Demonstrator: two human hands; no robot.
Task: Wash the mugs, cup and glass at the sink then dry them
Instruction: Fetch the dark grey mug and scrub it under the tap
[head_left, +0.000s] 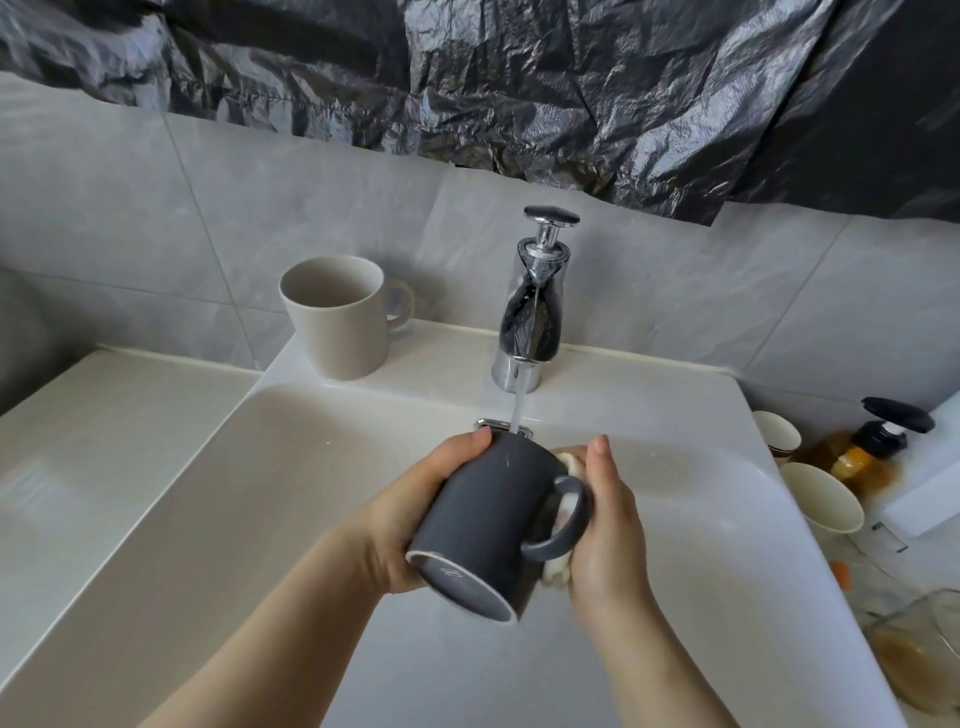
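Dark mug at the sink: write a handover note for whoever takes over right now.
Left hand grips the dark mug, tilted under the running tap.
Right hand holds a pale sponge against its handle side.
Beige mug stands upright on the sink ledge; washed or not, cannot tell.
Pale cups and a brown-stained glass wait right of the sink.
Done: dark mug mid-wash.
Left: rinse it, wash the rest, dry everything.

I see sink (208, 519) free at left, tap (531, 312) blocking rear centre, beige mug (337, 322) beside it, cups (823, 501) and bottle (857, 457) crowding right side.
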